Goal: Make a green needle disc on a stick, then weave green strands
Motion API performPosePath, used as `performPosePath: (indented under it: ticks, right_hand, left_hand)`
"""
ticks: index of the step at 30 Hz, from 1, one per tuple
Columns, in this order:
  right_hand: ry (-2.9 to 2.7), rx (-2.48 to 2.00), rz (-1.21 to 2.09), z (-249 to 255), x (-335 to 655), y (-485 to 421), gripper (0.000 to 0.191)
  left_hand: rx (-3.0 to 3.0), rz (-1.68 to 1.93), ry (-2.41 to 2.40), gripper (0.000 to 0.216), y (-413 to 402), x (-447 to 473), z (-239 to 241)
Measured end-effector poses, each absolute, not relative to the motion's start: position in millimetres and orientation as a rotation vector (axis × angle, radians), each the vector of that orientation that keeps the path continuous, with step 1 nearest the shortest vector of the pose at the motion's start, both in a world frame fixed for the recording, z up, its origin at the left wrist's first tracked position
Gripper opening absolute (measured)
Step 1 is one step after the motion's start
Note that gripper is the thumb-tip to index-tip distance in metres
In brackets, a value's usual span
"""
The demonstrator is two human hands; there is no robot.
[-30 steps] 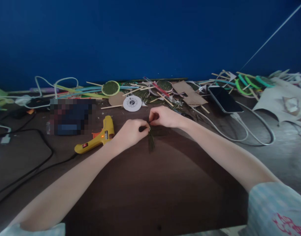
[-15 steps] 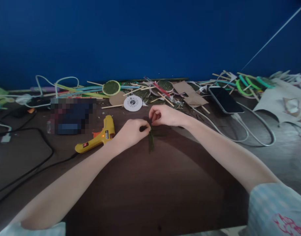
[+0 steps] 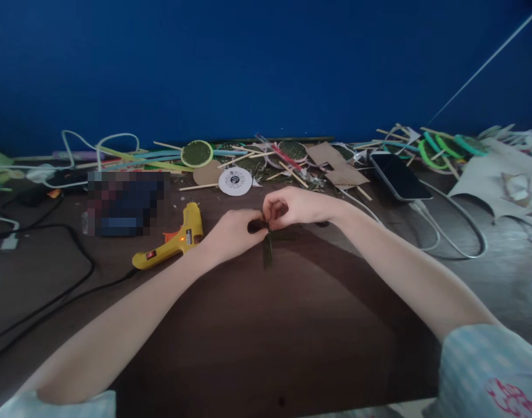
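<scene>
My left hand [image 3: 233, 233] and my right hand [image 3: 292, 207] meet above the middle of a dark wooden table [image 3: 257, 325]. Both pinch the top of a thin dark green strip bundle [image 3: 267, 251] that hangs down towards me. The fingers of each hand are closed on it, thumb against fingertips. A small dark piece sits between the two thumbs; I cannot make out what it is. A yellow glue gun [image 3: 172, 239] lies just left of my left hand, its orange light on.
Craft litter lines the table's far edge: a white round disc [image 3: 235, 181], a green-rimmed disc [image 3: 196, 154], sticks, cardboard pieces [image 3: 337, 165], coloured strips. A phone [image 3: 398, 176] with a white cable [image 3: 452, 232] lies at right. Black cables [image 3: 52, 278] run at left. A blue wall stands behind.
My right hand has curled in slightly and shifted a little towards my left hand. The green strip bundle stays pinched in both hands at nearly the same spot.
</scene>
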State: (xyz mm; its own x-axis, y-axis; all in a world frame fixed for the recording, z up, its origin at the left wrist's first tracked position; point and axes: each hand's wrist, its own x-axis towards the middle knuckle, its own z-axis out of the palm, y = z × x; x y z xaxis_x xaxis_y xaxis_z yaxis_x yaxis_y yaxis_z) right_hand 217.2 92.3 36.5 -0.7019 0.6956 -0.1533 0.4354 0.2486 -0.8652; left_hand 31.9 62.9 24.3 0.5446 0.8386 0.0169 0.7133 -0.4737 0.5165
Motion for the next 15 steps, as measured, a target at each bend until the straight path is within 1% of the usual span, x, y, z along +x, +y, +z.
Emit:
performPosePath:
  ticks: [4, 9, 12, 15]
  right_hand:
    - [-2.260, -1.105, 1.456, 42, 220, 92, 0.015]
    - [-2.228, -1.107, 1.503, 50, 224, 92, 0.012]
    - [-2.230, -1.206, 1.366, 52, 226, 93, 0.009]
    - [-2.291, -1.412, 1.147, 49, 225, 95, 0.014]
  left_hand:
    - [2.285, 0.392, 1.182, 0.015, 62, 31, 25]
    - [2.390, 0.388, 1.127, 0.014, 64, 31, 21]
    - [2.455, 0.401, 1.102, 0.016, 65, 31, 16]
    - [2.462, 0.394, 1.115, 0.017, 66, 31, 14]
